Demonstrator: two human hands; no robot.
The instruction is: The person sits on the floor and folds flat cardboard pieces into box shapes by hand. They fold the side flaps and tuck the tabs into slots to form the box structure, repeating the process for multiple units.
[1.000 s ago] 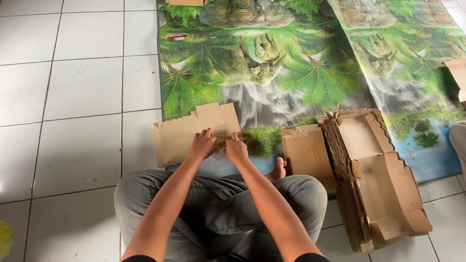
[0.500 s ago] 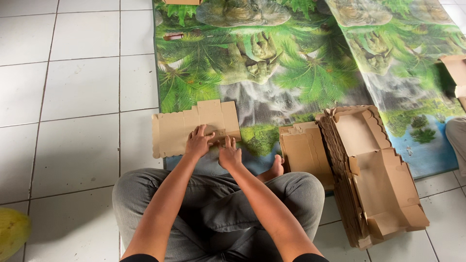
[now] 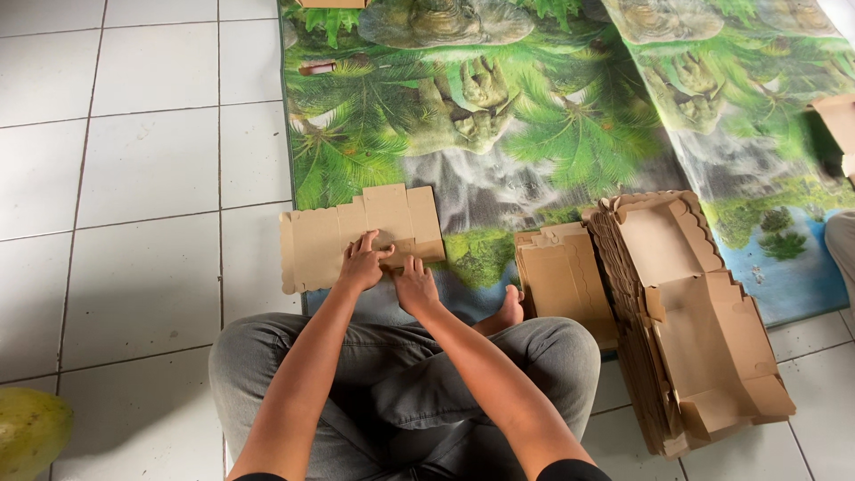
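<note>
- Left hand and right hand: each grip pressed flat on unfolded carton, holding nothing.
- Flat carton stack right; none holds contents.

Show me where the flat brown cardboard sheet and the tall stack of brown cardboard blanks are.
flat brown cardboard sheet (image 3: pixel 325 245): head view, its bare left half.
tall stack of brown cardboard blanks (image 3: pixel 690 307): head view, top blank's middle.
</note>
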